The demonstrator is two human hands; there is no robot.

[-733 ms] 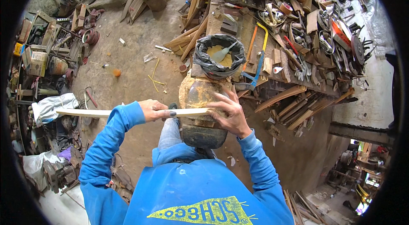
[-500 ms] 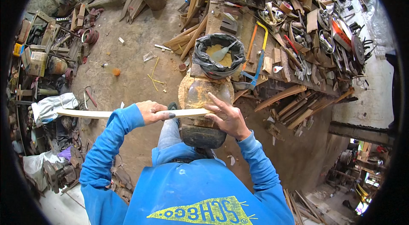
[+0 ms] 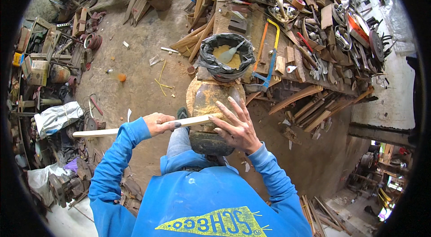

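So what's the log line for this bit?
left hand: shut on thin pale wooden strip | right hand: open, fingers spread, pressing strip on sawdust-covered block

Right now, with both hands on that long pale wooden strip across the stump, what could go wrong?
1. The right hand presses the long pale wooden strip with spread fingers; the strip could slide off the sawdust-covered stump.
2. The left hand grips mid-length, so the free left end may swing into the floor clutter.
3. The black-lined tub of yellowish powder stands just beyond the stump and might be knocked.
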